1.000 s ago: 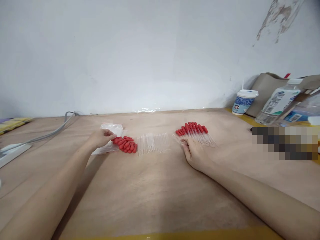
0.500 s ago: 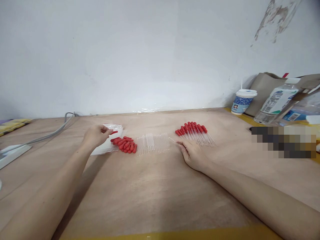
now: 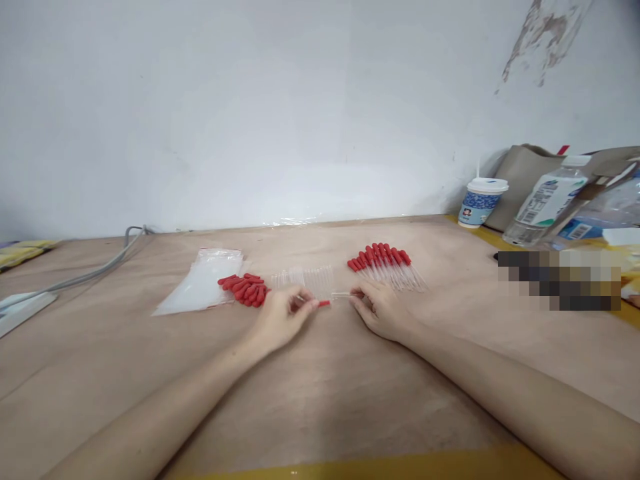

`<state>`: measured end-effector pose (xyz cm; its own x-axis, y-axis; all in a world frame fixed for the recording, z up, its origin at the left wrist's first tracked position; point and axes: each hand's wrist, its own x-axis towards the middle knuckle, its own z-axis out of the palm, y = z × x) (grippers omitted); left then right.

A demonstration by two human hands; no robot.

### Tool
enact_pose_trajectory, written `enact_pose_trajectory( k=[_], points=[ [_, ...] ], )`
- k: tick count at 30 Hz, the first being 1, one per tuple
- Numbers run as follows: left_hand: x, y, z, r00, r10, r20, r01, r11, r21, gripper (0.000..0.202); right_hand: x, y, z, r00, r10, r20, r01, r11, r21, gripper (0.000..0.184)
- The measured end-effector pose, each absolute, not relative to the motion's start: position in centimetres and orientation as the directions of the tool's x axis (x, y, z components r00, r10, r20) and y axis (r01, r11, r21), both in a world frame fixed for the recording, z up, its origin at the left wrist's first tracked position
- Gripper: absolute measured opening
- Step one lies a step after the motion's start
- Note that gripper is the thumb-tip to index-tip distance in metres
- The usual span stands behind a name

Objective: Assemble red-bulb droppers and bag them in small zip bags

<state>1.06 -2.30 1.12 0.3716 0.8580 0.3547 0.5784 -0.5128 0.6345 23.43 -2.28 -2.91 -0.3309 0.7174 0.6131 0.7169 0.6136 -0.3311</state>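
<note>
My left hand [image 3: 285, 315] pinches a red rubber dropper bulb [image 3: 325, 303], its narrow end pointing right. Facing it across a small gap, my right hand [image 3: 377, 307] grips a thin clear dropper tube [image 3: 342, 294] whose end points left. Behind my left hand lies a pile of loose red bulbs [image 3: 247, 291]. A row of clear tubes [image 3: 305, 277] stretches beside that pile, partly hidden by my left fingers. Just beyond my right hand, several droppers with red bulbs fitted on their tubes [image 3: 384, 259] are fanned out on the table.
A white plastic bag [image 3: 195, 283] lies left of the bulbs. Grey cables [image 3: 107, 267] run along the far left. A paper cup [image 3: 483, 202], a plastic bottle [image 3: 545, 203] and a beige bag [image 3: 515, 173] stand at the back right. Yellow tape [image 3: 380, 467] edges the table.
My left hand has moved right with the red bulb, from over the white bag to near the tube's end. My right hand stays nearly in place, with the tube now lying more level.
</note>
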Motion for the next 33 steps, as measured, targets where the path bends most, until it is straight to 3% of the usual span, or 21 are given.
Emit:
enact_pose_trajectory(
  k=[4, 9, 17, 23, 33],
  points=[
    [1.8, -3.5, -0.2, 0.473, 0.784, 0.402, 0.621, -0.620, 0.479, 0.014, 23.4, -2.3, -2.9, -0.348, 0.717, 0.604, 0.723, 0.615, -0.315, 0.012],
    [1.5, -3.0, -0.9, 0.534, 0.746, 0.398, 0.619, -0.665, 0.417, 0.023, 23.3, -2.5, -3.0, -0.402, 0.676, 0.618, 0.669, 0.678, -0.307, 0.017],
    [1.8, -2.9, -1.3, 0.450, 0.798, 0.402, 0.616, -0.603, 0.507, 0.018, 22.6, -3.5, -2.3, -0.369, 0.710, 0.600, 0.602, 0.674, -0.428, 0.020],
    [1.5, -3.2, -0.9, 0.428, 0.823, 0.374, 0.553, -0.565, 0.612, 0.017, 22.3, -3.9, -1.9, -0.407, 0.685, 0.605, 0.593, 0.701, -0.395, 0.019],
    [1.5, -3.1, -1.2, 0.463, 0.811, 0.358, 0.509, -0.574, 0.641, 0.020, 21.8, -4.3, -1.3, -0.449, 0.676, 0.584, 0.512, 0.731, -0.452, 0.020]
  ],
)
